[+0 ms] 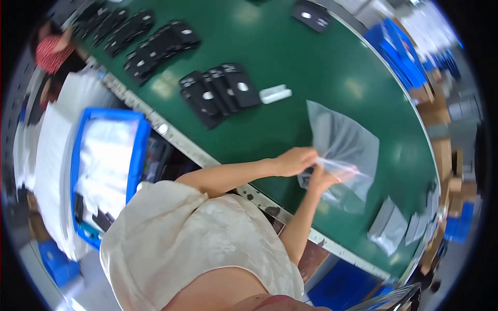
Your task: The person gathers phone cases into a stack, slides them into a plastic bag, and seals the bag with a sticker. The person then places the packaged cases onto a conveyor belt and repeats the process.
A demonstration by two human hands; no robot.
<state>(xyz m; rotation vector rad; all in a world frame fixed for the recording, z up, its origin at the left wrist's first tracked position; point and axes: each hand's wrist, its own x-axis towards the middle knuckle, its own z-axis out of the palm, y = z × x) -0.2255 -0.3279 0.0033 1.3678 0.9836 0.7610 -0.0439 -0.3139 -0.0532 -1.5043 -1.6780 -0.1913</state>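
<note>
A translucent plastic bag (345, 135) is spread over the green tabletop in front of me. My left hand (296, 160) is closed, pinching the bag's gathered near edge. Close beside it, my right hand (326, 179) is at the same edge, its fingers partly covered by the clear film and showing through it. To the left of the bag lies a small white piece (275, 94), with a group of flat black packages (220, 93) bearing white spots next to it.
More black packages (161, 49) lie in rows toward the far left, and another (311, 15) is at the far edge. Filled bags (389, 225) rest at the right. A blue crate (137, 155) with white plastic stands left of the table (249, 52). A person in red (52, 54) is beyond.
</note>
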